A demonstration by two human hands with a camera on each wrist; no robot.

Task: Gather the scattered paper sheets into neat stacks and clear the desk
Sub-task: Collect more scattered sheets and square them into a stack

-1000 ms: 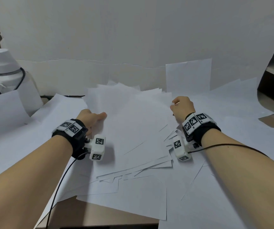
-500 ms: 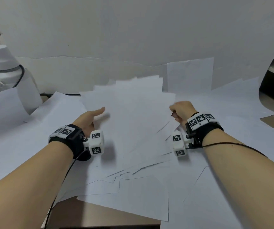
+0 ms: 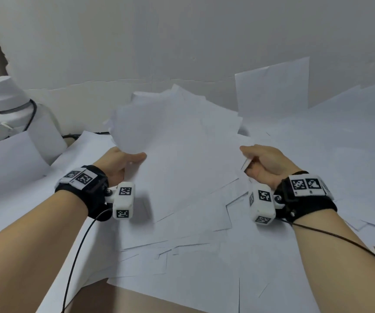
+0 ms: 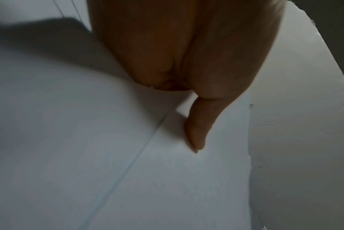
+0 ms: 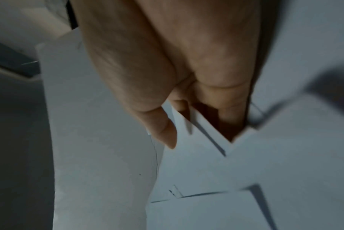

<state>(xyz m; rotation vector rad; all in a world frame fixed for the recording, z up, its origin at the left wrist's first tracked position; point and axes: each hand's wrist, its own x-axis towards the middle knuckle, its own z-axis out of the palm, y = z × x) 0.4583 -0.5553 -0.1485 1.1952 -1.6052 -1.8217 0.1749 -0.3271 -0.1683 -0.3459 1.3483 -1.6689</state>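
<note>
A loose bundle of white paper sheets (image 3: 182,150) is lifted and tilted up at its far end over the desk. My left hand (image 3: 123,161) grips the bundle's left edge, thumb (image 4: 198,132) lying on top of the top sheet (image 4: 167,179). My right hand (image 3: 261,161) grips the right edge, with sheet corners (image 5: 206,137) pinched between thumb (image 5: 165,132) and curled fingers. More scattered sheets (image 3: 193,263) lie flat underneath and in front, overlapping at odd angles.
A white bottle (image 3: 17,114) stands at the back left with a sheet (image 3: 6,163) leaning on it. One sheet (image 3: 272,91) leans on the white back wall. Paper (image 3: 340,143) covers the right side. Bare brown desk (image 3: 141,301) shows at the front edge.
Both hands have raised the gathered bundle off the desk; its far end now stands higher and curls over my left hand. The hands sit slightly closer to me.
</note>
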